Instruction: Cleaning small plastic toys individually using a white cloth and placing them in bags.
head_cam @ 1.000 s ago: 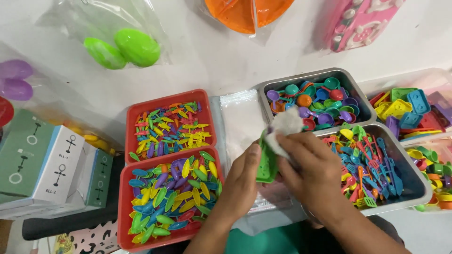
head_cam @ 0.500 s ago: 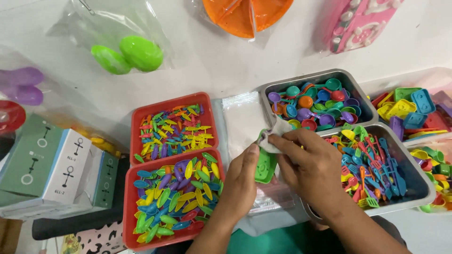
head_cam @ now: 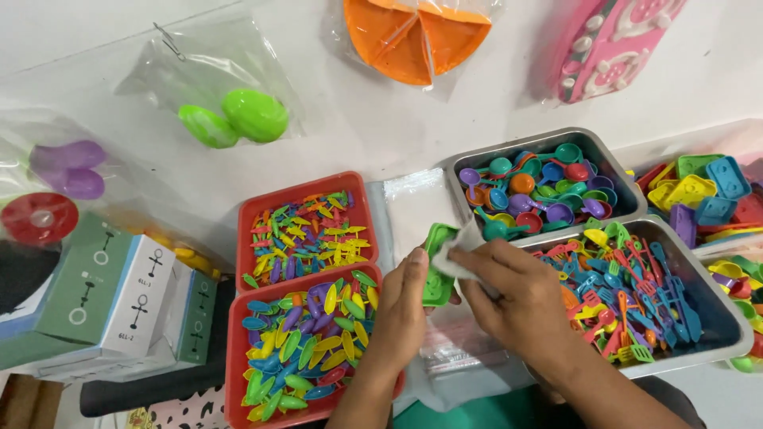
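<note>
The left hand (head_cam: 403,295) gripped a green toy tray (head_cam: 436,265) by its edge; the right hand's (head_cam: 520,298) fingers pinched a white cloth (head_cam: 459,253) against it, wiping. Continuing called for rubbing its remaining surface.

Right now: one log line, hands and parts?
left hand: holds green toy tray | right hand: presses white cloth on tray | beside: steel tray of utensils

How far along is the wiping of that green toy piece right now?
Nothing looks finished. In hand: the left hand holds the green toy piece while the right hand presses a white cloth against it. Left: similar pieces sit in a bin at right.
</note>
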